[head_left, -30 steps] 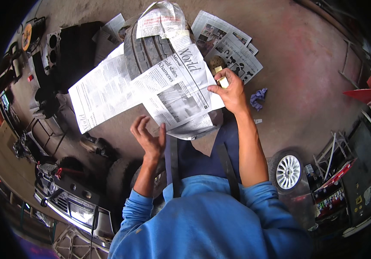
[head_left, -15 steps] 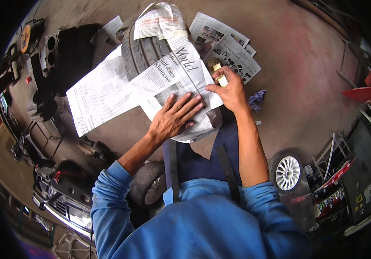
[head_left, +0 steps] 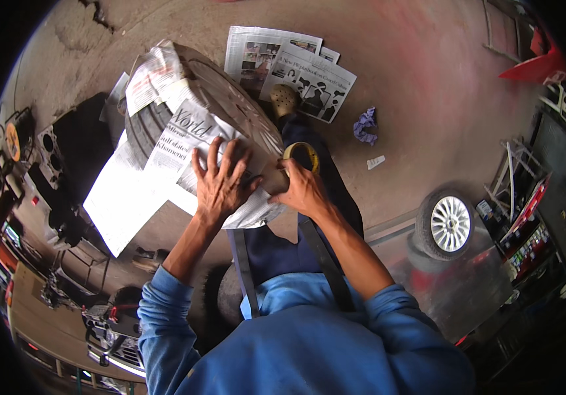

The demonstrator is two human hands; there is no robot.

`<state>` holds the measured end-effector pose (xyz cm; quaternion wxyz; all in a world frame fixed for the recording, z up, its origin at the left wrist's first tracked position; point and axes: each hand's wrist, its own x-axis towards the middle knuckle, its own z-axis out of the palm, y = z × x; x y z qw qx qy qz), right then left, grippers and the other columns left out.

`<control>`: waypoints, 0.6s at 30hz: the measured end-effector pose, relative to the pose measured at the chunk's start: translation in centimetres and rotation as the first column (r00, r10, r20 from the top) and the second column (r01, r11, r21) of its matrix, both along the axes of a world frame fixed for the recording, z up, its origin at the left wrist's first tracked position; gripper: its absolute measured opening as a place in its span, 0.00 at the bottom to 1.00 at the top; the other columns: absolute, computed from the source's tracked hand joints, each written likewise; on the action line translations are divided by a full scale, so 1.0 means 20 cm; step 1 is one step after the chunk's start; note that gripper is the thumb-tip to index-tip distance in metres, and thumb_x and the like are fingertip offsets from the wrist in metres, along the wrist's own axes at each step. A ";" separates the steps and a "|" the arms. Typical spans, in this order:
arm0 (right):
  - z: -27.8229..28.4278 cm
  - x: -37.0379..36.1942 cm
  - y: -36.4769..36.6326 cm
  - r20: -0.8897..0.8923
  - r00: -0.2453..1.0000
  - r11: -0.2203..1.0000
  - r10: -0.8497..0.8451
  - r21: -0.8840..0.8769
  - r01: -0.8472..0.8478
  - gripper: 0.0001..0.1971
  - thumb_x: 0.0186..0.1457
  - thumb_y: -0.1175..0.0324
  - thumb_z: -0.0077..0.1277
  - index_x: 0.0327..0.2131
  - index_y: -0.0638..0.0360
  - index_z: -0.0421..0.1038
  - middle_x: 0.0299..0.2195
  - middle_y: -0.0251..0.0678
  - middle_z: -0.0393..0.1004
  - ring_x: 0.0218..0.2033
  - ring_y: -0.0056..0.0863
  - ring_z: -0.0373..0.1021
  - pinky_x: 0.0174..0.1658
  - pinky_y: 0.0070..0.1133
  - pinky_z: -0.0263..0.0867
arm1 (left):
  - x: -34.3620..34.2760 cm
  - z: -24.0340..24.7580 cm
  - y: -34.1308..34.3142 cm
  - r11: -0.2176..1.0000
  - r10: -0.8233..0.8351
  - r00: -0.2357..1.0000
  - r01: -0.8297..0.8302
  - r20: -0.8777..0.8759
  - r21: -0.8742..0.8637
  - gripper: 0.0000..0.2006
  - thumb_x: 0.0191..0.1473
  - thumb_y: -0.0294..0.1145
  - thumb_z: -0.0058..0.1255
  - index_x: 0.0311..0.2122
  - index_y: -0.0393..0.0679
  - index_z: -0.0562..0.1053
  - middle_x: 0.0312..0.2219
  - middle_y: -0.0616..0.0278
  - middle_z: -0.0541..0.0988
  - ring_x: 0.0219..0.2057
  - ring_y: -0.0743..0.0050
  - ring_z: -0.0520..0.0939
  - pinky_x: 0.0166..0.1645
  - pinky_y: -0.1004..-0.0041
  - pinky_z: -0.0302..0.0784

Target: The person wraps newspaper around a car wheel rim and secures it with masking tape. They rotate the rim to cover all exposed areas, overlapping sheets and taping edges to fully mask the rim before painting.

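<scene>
Left hand (head_left: pixel 220 181) is pressing flat, fingers spread, on the newspaper (head_left: pixel 184 141) wrapping the tyre (head_left: pixel 230 105) — right hand (head_left: pixel 303 191) is gripping a tape roll (head_left: pixel 301 157). Taping the paper down seems to be underway; next likely needs tape pulled across the fold.

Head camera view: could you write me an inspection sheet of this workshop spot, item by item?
Surface: bare concrete floor, reddish stain.
Job's things: tyre part-wrapped in newspaper; tape roll.
Clutter: spare newspaper sheets, purple rag, engine parts.
Grips: left hand flat on the paper; right hand holding the tape roll.
Cables: nothing seen.
Surroundings: alloy wheel, metal rack.
</scene>
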<state>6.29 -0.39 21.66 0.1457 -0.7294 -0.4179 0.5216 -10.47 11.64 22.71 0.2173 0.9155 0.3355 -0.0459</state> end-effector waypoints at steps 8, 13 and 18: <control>-0.10 0.06 -0.08 -0.176 0.967 0.973 -0.186 0.103 0.206 0.30 0.30 0.62 0.69 0.39 0.57 0.65 0.37 0.42 0.74 0.40 0.43 0.71 0.40 0.30 0.68 | -0.02 -0.01 0.02 0.998 -0.029 0.991 0.035 0.130 -0.042 0.29 0.39 0.58 0.58 0.46 0.55 0.68 0.49 0.59 0.66 0.56 0.54 0.62 0.59 0.43 0.44; -0.09 0.06 -0.07 -0.194 0.963 0.965 -0.185 0.147 0.215 0.29 0.34 0.66 0.67 0.41 0.59 0.63 0.37 0.44 0.73 0.40 0.45 0.71 0.41 0.31 0.66 | -0.06 0.00 0.02 0.977 -0.193 0.940 0.210 0.281 -0.033 0.19 0.40 0.46 0.60 0.38 0.54 0.70 0.42 0.64 0.69 0.43 0.63 0.69 0.50 0.55 0.57; 0.18 0.08 -0.10 -0.153 0.916 0.913 -0.371 0.122 0.390 0.21 0.44 0.80 0.51 0.44 0.60 0.60 0.38 0.44 0.72 0.41 0.45 0.70 0.41 0.29 0.67 | -0.05 0.07 0.11 0.888 0.003 0.971 0.108 0.240 -0.448 0.09 0.38 0.31 0.61 0.28 0.48 0.74 0.28 0.68 0.75 0.33 0.69 0.72 0.44 0.67 0.59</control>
